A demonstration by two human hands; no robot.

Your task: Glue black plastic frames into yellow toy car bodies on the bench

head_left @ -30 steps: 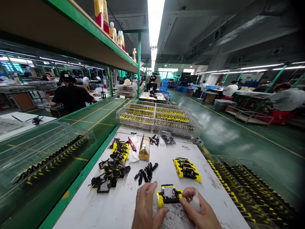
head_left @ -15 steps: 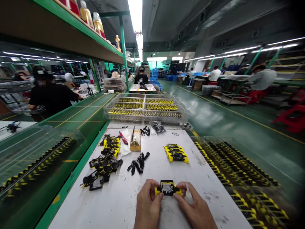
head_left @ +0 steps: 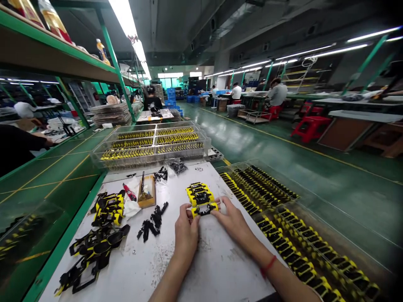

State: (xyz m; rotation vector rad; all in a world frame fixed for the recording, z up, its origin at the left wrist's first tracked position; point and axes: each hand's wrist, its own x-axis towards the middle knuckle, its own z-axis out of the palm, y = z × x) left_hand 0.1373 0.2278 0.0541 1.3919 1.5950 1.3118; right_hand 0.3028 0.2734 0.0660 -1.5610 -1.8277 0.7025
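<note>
A small black-and-yellow plastic assembly (head_left: 204,209) is held at lower centre of the frame, pinched at its two ends between the left hand (head_left: 187,224) and the right hand (head_left: 231,220). The left hand's fingertips (head_left: 189,212) are curled in against the assembly's left end, and the right hand's fingers (head_left: 217,212) are pressed together against its right end. The middle of the assembly is left uncovered. Its far edge is touching or just beside a stack of similar yellow-and-black assemblies (head_left: 200,194); which of the two cannot be told. Both hands are held low over a white work table (head_left: 217,268), and a red string bracelet (head_left: 268,266) is worn on the right wrist.

Left of the hands, a heap of black plastic parts (head_left: 151,222) is lying on the table, with yellow-and-black assemblies (head_left: 108,208) and larger black-and-yellow pieces (head_left: 94,256) beyond it at the left edge. A small cardboard box with tools (head_left: 146,191) is placed at upper left of the table, beside a red-handled tool (head_left: 129,192). Clear trays of yellow-and-black parts (head_left: 258,197) are lined up along the right side, and more (head_left: 151,144) are set beyond the table. Seated workers (head_left: 277,94) are seen in the distance at upper right.
</note>
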